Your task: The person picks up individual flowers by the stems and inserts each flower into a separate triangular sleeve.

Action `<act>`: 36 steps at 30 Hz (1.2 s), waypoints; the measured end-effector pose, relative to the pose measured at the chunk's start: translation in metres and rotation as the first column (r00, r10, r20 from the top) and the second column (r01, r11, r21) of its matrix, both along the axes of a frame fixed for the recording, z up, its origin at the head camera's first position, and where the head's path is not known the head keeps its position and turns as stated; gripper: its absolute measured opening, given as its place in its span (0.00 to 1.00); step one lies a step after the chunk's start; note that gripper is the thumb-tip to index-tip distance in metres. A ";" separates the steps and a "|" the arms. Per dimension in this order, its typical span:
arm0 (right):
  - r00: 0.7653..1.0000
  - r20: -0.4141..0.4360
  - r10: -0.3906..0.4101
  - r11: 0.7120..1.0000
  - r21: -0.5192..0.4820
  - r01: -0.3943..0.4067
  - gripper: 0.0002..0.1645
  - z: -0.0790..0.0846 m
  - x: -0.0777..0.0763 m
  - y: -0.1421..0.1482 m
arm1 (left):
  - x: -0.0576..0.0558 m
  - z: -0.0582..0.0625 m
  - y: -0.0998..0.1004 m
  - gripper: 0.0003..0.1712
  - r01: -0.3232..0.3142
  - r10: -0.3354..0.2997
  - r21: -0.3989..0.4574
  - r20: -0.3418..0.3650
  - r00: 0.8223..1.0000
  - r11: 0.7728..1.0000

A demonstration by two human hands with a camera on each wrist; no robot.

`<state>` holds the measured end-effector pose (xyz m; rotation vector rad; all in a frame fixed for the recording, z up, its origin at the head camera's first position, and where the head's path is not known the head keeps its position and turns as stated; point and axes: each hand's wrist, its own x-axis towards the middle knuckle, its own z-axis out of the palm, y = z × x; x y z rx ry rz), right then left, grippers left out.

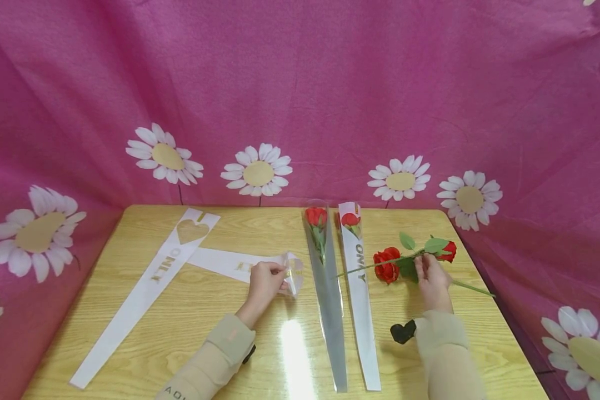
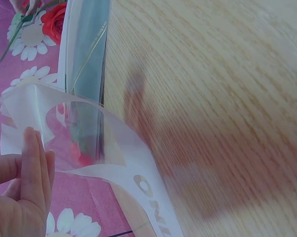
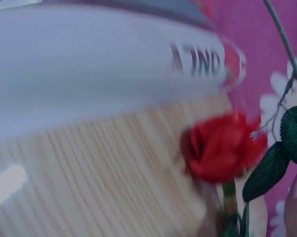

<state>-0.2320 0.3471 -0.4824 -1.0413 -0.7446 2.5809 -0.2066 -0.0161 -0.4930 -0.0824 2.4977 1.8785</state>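
Note:
My left hand [image 1: 266, 283] pinches the top end of a white flower sleeve [image 1: 220, 265], which is bent up and curled. In the left wrist view, straight fingers [image 2: 33, 173] lie against that sleeve's clear window [image 2: 79, 123]. A red rose [image 1: 448, 251] is pinched by its green stem in my right hand [image 1: 433, 280]; the stem points left across the wrapped roses. Below it another red rose [image 1: 387, 265] lies on the table, its stem running to the right. The right wrist view has the held rose's leaves [image 3: 296, 133] beside the lying rose [image 3: 222, 148].
A flat white sleeve [image 1: 125, 316] with a heart window lies slantwise at left, overlapping the pinched one. Mid-table lie a rose in a grey-and-clear sleeve [image 1: 330, 311] and one in a white sleeve [image 1: 362, 328]. A pink daisy-print cloth [image 1: 300, 100] hangs around the wooden table [image 1: 180, 355].

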 end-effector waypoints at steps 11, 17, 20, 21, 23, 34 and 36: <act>0.968 -0.249 0.020 0.999 0.033 -0.012 0.12 0.017 0.002 -0.046 | 0.000 0.002 0.001 0.07 -0.002 0.002 -0.003 -0.009 1.000 1.000; 0.919 -0.393 0.020 0.992 0.119 0.029 0.10 0.028 0.006 -0.068 | 0.000 0.002 0.002 0.06 0.004 -0.004 -0.003 -0.010 1.000 1.000; 0.885 -0.463 0.046 0.973 0.223 0.066 0.11 0.032 0.007 -0.079 | 0.000 0.002 0.003 0.06 0.003 -0.003 -0.008 -0.012 1.000 1.000; 0.873 -0.485 0.050 0.965 0.247 0.082 0.12 0.033 0.007 -0.083 | 0.000 0.003 0.003 0.06 0.002 -0.002 -0.007 -0.010 1.000 1.000; 0.847 -0.528 0.060 0.953 0.284 0.109 0.12 0.035 0.008 -0.089 | 0.000 0.003 0.003 0.06 0.004 -0.004 -0.008 -0.010 1.000 1.000; 0.760 -0.636 0.138 0.892 0.414 0.184 0.13 0.049 0.018 -0.109 | 0.000 0.001 0.006 0.08 0.001 -0.005 -0.097 -0.034 0.999 0.995; 0.757 -0.638 0.140 0.881 0.429 0.199 0.14 0.051 0.019 -0.112 | 0.000 0.002 0.006 0.07 0.002 -0.008 -0.124 -0.053 0.999 0.992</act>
